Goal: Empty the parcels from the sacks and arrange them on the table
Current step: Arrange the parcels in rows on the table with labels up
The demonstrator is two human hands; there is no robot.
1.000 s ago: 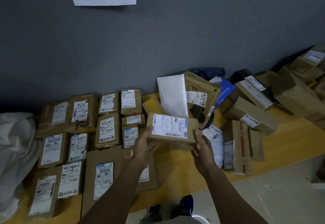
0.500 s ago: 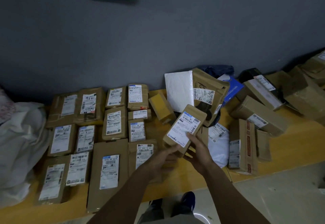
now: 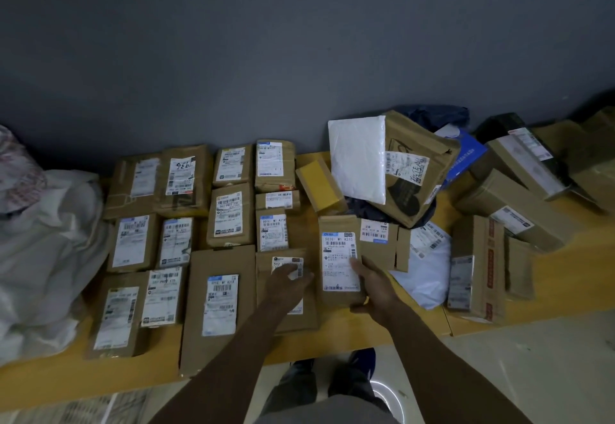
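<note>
A small brown parcel (image 3: 339,250) with a white label lies flat on the yellow table (image 3: 66,377), at the right end of the arranged rows. My right hand (image 3: 376,287) grips its lower right corner, thumb on the label. My left hand (image 3: 286,282) rests with relaxed fingers on the neighbouring brown parcel (image 3: 307,317) just to the left. Several labelled brown parcels (image 3: 229,214) lie label-up in rows across the left half of the table. A white sack (image 3: 43,257) slumps at the table's left end.
To the right, loose parcels are heaped: a white padded envelope (image 3: 357,160), a brown paper bag (image 3: 416,170), a white poly mailer (image 3: 426,264) and cartons (image 3: 476,264). A grey wall runs behind the table. My shoes and pale floor show below the table's front edge.
The parcel went from held up in both hands to lying flat on the table beside the rows. My left hand let go and moved onto the neighbouring parcel.
</note>
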